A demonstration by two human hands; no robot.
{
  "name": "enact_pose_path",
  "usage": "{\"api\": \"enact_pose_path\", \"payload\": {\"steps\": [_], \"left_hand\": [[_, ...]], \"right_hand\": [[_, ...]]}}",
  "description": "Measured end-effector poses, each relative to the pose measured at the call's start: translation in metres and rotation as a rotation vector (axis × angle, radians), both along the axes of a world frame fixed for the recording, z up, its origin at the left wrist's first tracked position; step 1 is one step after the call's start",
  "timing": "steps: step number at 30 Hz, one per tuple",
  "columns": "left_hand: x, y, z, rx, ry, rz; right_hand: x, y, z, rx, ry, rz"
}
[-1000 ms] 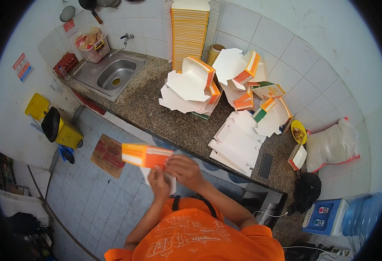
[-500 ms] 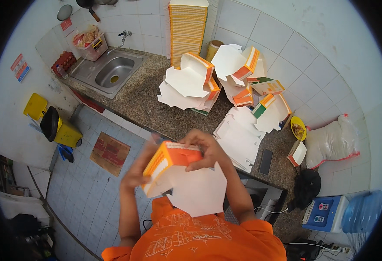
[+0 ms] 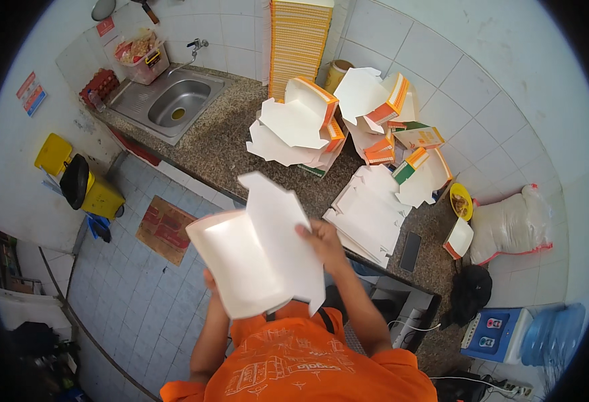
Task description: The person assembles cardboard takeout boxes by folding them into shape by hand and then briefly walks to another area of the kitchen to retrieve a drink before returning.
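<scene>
In front of my chest is an open paper food box (image 3: 237, 264), its white inside facing up and its lid flap spread to the right. My left hand (image 3: 211, 281) grips the box's left side; most of its fingers are hidden behind the card. On the lid's right edge, my right hand (image 3: 326, 248) pinches the flap. Beyond it on the counter lie flat white box blanks (image 3: 368, 214). Open folded boxes in white, orange and yellow (image 3: 294, 124) are piled farther back, with another pile of open boxes (image 3: 368, 94) to their right.
A tall stack of cartons (image 3: 299, 50) stands against the wall. Along the granite counter (image 3: 230, 117) are a steel sink (image 3: 177, 107) at left, and a phone (image 3: 410, 251), yellow bowl (image 3: 461, 199) and white sack (image 3: 512, 224) at right. A yellow bin (image 3: 103, 199) stands on the floor.
The box has turned over from its orange and yellow outside to its white inside. Its lid has swung up and to the right, and my right hand has moved onto the lid's edge.
</scene>
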State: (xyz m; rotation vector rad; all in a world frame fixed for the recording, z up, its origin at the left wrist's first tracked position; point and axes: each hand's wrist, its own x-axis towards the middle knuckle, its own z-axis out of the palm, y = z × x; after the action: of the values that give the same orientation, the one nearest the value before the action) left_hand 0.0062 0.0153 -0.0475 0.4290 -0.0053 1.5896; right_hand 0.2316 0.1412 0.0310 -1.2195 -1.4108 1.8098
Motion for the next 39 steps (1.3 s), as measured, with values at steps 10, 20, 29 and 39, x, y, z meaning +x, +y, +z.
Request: {"api": "enact_pose_path", "payload": {"steps": [10, 20, 29, 39], "left_hand": [[0.014, 0.021, 0.0, -0.399, 0.934, 0.1], [-0.008, -0.027, -0.03, -0.81, 0.984, 0.154], [0.015, 0.015, -0.029, -0.676, 1.05, 0.007], [0.037, 0.047, -0.04, -0.648, 1.062, -0.195]], "right_hand": [[0.081, 0.163, -0.013, 0.687, -0.245, -0.257], [0.198, 0.09, -0.199, 0.317, -0.977, 0.229], [0.214, 0.101, -0.18, 0.491, -0.794, 0.255], [0.228, 0.089, -0.201, 0.577, -0.851, 0.047]]}}
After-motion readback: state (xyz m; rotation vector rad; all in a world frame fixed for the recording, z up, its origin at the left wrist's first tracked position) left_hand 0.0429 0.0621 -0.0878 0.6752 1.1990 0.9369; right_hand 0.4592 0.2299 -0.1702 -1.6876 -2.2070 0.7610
